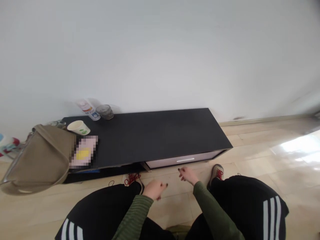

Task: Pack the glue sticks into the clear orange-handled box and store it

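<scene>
My left hand hangs in the air between my knees, its fingers loosely bent and the thumb held apart from them. Nothing shows in it. To its right, my right hand hovers just in front of the cabinet's drawer, fingers half curled and apart, also without anything visible in them. A gap separates this hand from the silver drawer handle. The drawer is closed and sits under the black top of a low cabinet. Neither hand touches the cabinet.
A brown bag covers the cabinet's left end. Beside it stand a paper cup, a spray can, a dark glass and a blurred-out pink packet. The wall rises behind; my shoes flank the drawer.
</scene>
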`<state>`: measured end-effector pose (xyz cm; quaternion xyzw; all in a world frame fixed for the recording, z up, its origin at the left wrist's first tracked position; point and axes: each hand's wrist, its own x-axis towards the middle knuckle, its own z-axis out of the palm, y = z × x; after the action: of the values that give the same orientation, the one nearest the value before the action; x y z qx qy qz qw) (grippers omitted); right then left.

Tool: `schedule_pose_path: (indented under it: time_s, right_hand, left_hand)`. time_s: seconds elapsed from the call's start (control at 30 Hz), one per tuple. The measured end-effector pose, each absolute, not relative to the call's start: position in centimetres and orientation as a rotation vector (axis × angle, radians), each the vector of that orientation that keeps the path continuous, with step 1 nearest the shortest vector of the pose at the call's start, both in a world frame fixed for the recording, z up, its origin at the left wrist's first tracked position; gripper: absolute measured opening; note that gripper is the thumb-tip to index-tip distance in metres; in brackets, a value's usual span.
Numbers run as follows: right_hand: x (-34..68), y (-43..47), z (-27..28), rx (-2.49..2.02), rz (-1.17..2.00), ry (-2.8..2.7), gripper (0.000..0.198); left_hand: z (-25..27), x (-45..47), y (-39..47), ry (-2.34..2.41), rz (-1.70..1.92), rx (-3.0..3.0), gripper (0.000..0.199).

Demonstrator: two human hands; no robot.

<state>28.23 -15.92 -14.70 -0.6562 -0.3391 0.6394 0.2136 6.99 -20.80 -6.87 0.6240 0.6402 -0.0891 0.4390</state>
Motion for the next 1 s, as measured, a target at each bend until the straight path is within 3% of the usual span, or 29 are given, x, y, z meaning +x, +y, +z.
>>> schedule_pose_path:
  time_s: [0.07, 0.17, 0.23, 0.3, 0.4, 0.53, 0.77, 0.87, 1.0]
  right_hand:
    - [29.0, -18.1, -11.1, -1.755, 1.962, -1.151, 0.02]
    - [30.8, -20.6, -4.0, -1.019, 2.358, -1.808, 0.014]
    - [31.7, -21.4, 0.5, -0.545, 2.261, -1.842, 0.026]
    - [31.7, -21.4, 3.4, -0.178, 2.073, -1.509, 0.039]
    - [30.2, -20.0, 4.6, 0.061, 1.83, -0.84, 0.067]
    - [27.9, -17.5, 2.7, -0.039, 1.806, -0.314, 0.084]
    - [28.6, -16.6, -0.3, -0.18, 1.868, -0.304, 0.085]
    - [29.3, -15.8, -3.3, -0.356, 1.889, -0.295, 0.068]
    - [29.9, -14.4, -9.9, -1.033, 1.926, -0.12, 0.021]
  left_hand:
    - [-4.7, 7.0, -22.5, 1.303, -0.317, 1.44, 0.033]
    - [-1.2, 7.1, -25.0, 0.903, 0.153, 1.37, 0.031]
    - [0.8, 7.4, -25.7, 0.585, 0.537, 1.21, 0.037]
    - [2.1, 8.2, -25.3, 0.399, 0.9, 0.956, 0.051]
    - [3.4, 10.2, -22.9, 0.568, 1.285, 0.691, 0.07]
    - [3.9, 12.7, -19.7, 0.757, 1.468, 0.632, 0.066]
    - [3.6, 12.4, -19.6, 0.635, 1.476, 0.566, 0.072]
    - [4.2, 10.7, -21.2, 0.789, 1.434, 0.622, 0.069]
    - [4.4, 5.4, -24.9, 1.6, 1.353, 1.041, 0.04]
